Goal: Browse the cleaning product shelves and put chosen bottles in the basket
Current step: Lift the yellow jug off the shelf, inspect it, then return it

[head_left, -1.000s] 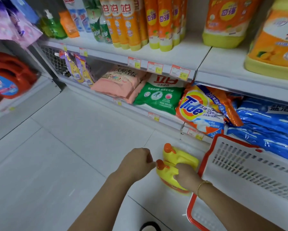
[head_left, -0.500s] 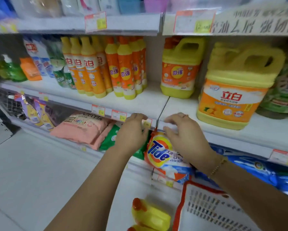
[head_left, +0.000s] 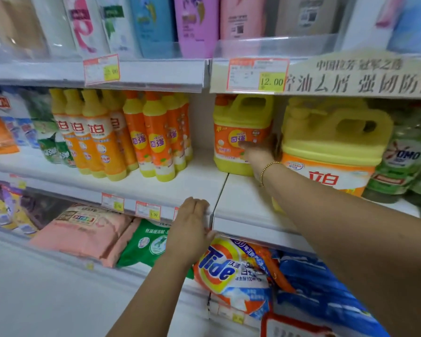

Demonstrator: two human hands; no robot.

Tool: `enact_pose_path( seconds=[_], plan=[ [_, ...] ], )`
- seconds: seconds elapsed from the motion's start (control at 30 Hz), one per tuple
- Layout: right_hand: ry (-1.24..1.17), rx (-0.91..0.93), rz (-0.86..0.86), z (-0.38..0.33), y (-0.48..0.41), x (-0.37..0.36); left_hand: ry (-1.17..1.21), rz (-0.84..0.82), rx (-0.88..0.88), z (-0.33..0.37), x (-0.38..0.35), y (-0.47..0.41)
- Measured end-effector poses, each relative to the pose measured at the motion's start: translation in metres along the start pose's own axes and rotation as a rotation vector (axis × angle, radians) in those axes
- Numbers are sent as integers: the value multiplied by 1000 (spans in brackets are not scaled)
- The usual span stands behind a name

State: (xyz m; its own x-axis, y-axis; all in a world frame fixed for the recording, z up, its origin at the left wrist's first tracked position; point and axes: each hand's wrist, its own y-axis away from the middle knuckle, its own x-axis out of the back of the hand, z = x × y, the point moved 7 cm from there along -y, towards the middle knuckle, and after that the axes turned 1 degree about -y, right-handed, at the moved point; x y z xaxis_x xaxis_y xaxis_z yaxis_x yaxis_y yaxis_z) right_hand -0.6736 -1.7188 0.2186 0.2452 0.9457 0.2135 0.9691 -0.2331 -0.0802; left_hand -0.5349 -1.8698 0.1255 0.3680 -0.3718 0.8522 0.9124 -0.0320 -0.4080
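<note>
Basket (head_left: pixel 294 321) cut off. Right hand (head_left: pixel 260 152) blurred between two: smaller jug (head_left: pixel 238 122), larger jug (head_left: pixel 331 135); fingers' grip untellable. Left hand (head_left: pixel 190 224) fingers flat on shelf (head_left: pixel 199 181).

Right hand (head_left: pixel 260 152) touches yellow jug (head_left: pixel 238 117) (left hand (head_left: pixel 192 224) on shelf (head_left: pixel 248 231)).

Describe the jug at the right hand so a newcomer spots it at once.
Find the white middle shelf, under the price tag reading 12.00. Right of the row of slim orange-and-yellow bottles stand two yellow plastic handled jugs; take the left yellow jug, at the right hand. It is smaller than the big yellow jug beside it, and its orange label bears a yellow disc.
</note>
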Motion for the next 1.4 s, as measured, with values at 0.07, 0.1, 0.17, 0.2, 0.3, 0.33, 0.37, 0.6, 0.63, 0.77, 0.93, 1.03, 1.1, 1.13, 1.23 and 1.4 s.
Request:
enact_pose_path(
  seconds=[0.07, 0.1, 0.17, 0.2, 0.3, 0.33, 0.37, 0.6, 0.63, 0.77, 0.93, 1.03, 1.1, 1.13, 1.23, 1.4],
  plan=[
    [-72, -36, 39, 9, -9, -6, 12, 12, -5, -2, -2, -2],
    [-85, -35, 50, 13, -12, -6, 23, 18, -6, -4, -3, -3],
    [-88, 5, 98, 14, -17, -4, 38, 19, 0, -7, -4, -5],
    [-67, 18, 99, 14, -17, -6, 46, 18, 5, -7, -5, -5],
    [-19, 80, 36, 8, -20, -23, 60, 29, 11, -9, -5, -4],
    [-16, 77, -7, 6, -20, -31, 61, 30, 15, -8, -5, -4],
    [-16, 71, -53, 6, -19, -39, 69, 30, 19, -9, -5, -4],
    [154, 151, -19, 9, 0, -31, 139, -4, 63, -13, -8, -5],
    [171, 167, -12, 8, 8, -27, 158, -19, 68, -14, -9, -6],
    [298, 263, -14, 2, 53, -5, 439, -147, 229, -14, -11, -5],
    [441, 526, -92, -16, 101, 7, 1389, -57, 559, 4, 23, -3],
    [497, 655, -148, -23, 122, 8, 1709, 9, 515, 22, 39, -3],
    [507, 716, -171, -30, 133, 12, 1763, 68, 499, 31, 49, 5],
    [503, 742, -173, -35, 139, 16, 1750, 95, 470, 35, 56, 9],
    [461, 815, -145, -56, 159, 33, 1648, 96, 400, 50, 79, 19],
    [345, 854, -152, -100, 204, 80, 1471, 78, 399, 60, 118, 49]
  ],
)
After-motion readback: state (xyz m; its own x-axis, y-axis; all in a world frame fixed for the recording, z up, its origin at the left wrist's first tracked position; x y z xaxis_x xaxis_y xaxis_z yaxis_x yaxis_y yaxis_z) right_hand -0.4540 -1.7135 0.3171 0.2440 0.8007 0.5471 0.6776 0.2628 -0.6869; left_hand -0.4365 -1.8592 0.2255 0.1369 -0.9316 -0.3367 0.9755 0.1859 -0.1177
